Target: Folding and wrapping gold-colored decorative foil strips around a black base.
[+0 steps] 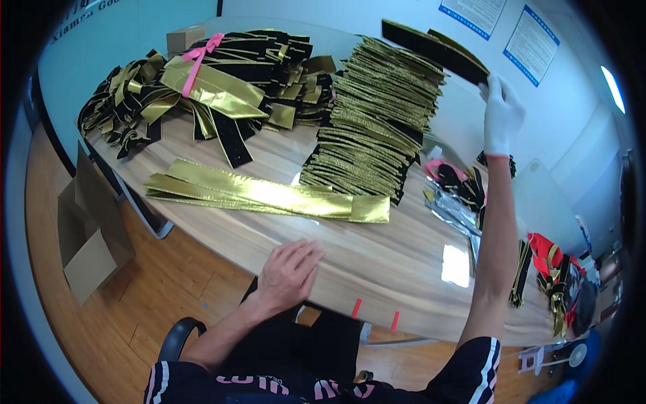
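My right hand (503, 114), in a white glove, is raised at the far right. Its fingers close on one end of a black ribbon strip (431, 46) with gold edges, held above the top of a tall stack. That stack of folded black-and-gold ribbon strips (377, 128) runs from back to front across the middle of the table. My bare left hand (289, 276) rests at the table's front edge, fingers lying close together and nothing visible in them. Beyond it lie several flat gold strips (249, 192), overlapping in a loose fan.
A heap of black-and-gold ribbon pieces (289, 91), partly tied with a pink band (195, 60), covers the back left. Clear plastic packets (454, 205) lie right of the stack. Red tape marks (356, 308) sit near the front edge. An open cardboard box (94, 236) stands at left.
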